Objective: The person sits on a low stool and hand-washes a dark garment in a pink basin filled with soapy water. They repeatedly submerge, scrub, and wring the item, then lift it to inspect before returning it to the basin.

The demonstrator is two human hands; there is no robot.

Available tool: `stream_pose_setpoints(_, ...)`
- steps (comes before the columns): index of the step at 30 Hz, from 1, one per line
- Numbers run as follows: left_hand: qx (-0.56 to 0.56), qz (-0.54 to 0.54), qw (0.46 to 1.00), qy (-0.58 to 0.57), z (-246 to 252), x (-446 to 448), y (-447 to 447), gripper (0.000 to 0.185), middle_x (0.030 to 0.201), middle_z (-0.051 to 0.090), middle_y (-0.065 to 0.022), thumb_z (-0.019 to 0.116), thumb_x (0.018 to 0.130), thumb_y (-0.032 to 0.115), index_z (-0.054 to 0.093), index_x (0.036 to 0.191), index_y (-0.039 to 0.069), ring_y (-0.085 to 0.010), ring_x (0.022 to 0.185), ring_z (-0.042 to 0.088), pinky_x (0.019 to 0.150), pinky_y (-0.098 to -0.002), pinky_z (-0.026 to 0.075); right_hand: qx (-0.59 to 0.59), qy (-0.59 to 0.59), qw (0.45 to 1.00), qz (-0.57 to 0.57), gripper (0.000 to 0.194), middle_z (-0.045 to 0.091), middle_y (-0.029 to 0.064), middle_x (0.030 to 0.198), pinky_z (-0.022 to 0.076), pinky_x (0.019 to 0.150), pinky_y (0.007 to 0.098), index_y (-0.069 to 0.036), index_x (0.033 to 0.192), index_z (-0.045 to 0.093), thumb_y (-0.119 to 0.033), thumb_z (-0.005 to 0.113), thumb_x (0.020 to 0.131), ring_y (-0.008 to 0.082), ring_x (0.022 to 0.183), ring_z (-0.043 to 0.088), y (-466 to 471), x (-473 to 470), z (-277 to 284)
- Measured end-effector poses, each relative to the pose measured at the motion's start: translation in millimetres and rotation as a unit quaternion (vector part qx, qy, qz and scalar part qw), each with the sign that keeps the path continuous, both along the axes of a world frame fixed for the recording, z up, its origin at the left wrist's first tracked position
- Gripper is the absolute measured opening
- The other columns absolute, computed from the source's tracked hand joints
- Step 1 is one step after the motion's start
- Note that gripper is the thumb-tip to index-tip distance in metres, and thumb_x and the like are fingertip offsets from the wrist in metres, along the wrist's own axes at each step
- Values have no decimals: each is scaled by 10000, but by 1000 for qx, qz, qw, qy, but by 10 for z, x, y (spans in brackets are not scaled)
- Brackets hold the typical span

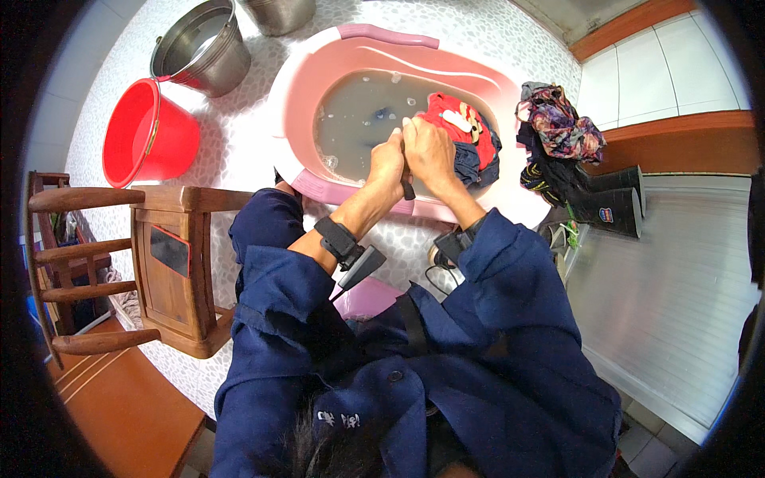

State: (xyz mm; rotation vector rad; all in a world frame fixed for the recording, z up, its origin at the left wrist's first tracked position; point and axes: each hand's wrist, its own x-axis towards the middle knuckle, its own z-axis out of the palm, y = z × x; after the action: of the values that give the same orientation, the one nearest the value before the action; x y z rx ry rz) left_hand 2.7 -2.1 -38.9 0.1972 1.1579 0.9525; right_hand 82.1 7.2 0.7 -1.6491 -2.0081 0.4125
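Both my hands meet over the near side of a pink plastic tub (508, 95) of cloudy, sudsy water (352, 128). My left hand (389, 160) is closed around a small piece of dark cloth (409, 190), whose end hangs below the fingers. Against it, my right hand (428, 149) is closed on the same cloth; most of the cloth is hidden by the fingers. Just right of my hands, a red garment with a printed figure (439, 107) and dark blue clothing (466, 164) lie heaped in the tub. Something dark shows under the water.
A red bucket (179, 137) and a metal bucket (230, 66) stand left of the tub. A wooden chair (173, 287) with a phone (170, 250) on it is at the left. Patterned clothes (559, 119) hang over the tub's right rim, near black rubber boots (609, 212).
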Motion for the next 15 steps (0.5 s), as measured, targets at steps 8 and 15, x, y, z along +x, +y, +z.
stream_pose_setpoints(8,14,112,988,-108,168,-110,67,327,635,525,-48,448,948,346,550,797,74,-165,562,503,517,-335,428,-20,3,996,84,289,546,223,578,409,499,512,-54,772,540,-296,461,908,418,555,558,-169,-63,74)
stream_pose_setpoints(15,21,90,993,-71,34,-94,39,333,662,537,-36,475,939,354,558,791,68,-171,587,525,528,-345,448,-29,-27,999,22,309,596,223,623,466,564,504,-46,812,593,-307,456,908,405,612,605,-48,-59,158)
